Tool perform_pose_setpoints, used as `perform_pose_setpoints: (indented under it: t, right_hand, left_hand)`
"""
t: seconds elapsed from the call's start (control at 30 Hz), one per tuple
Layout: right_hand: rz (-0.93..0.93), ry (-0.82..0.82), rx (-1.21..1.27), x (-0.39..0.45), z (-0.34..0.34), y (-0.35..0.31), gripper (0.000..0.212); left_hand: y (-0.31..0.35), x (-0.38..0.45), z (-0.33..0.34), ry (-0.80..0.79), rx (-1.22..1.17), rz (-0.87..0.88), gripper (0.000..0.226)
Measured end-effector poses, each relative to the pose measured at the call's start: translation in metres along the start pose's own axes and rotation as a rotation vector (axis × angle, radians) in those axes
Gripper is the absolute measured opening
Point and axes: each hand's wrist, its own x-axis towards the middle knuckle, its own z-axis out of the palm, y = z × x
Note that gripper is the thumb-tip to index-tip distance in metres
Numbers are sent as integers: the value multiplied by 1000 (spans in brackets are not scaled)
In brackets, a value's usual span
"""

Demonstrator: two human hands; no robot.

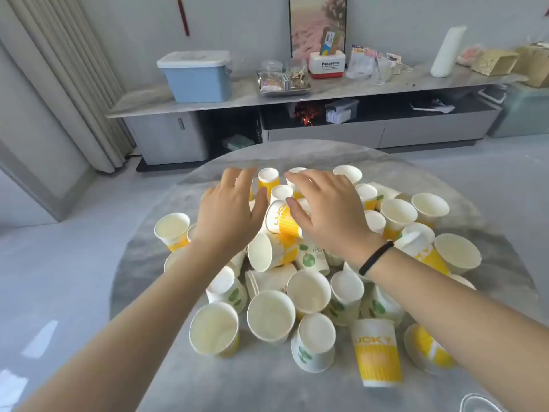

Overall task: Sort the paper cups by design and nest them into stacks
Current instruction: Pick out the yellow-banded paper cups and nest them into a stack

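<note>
A round grey table [297, 388] carries a loose heap of paper cups [309, 288] spread from its far edge to near its near edge, some upright, some upside down, some on their sides. Two designs show: yellow-striped cups printed "LUCKY" and white cups with green leaf marks.

Both bare hands reach over the far middle of the heap. The left hand [230, 211] is palm down with its fingers [237, 181] spread apart; whether it touches the cups beneath it cannot be told. The right hand [329, 211], with a black band [375, 257] on its wrist, is also palm down with fingers apart, and its thumb lies against a tilted yellow cup [280, 218] lying between the two hands; a firm grip cannot be told.

Near the table's near edge an upside-down yellow LUCKY cup [377, 352] stands right of centre, with a leaf-marked cup [313, 343] just beside it on the left. An upright cup [172, 230] sits at the left edge of the heap.

Beyond the table a long low cabinet [297, 96] against the wall holds a blue lidded box [197, 75].
</note>
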Motion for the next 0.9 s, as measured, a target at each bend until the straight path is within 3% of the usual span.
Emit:
perform_pose_setpoints:
  t: [0.13,0.33,0.53,0.67,0.8,0.9]
  right_hand:
    - [36,-61,46,-35,-14,-12,41]
    - [30,-176,46,-96,-32,-22,42]
    - [23,-608,85,-136,-29,-22,55]
    - [14,-653,63,-139,-22,-26,68]
    - [2,-676,90,-138,-17,-28,67]
    - [24,-660,127,-143,-15,-27,60]
  left_hand:
    - [14,-38,-11,-46,-6,19,59]
    - [33,-87,-18,-189,-26,2,35]
    - [34,-125,-5,-533,-25,54,26]
    - [30,-132,5,-603,44,125,28]
    - [23,-135,12,-664,150,128,20]
    - [25,-132,4,-576,118,79,23]
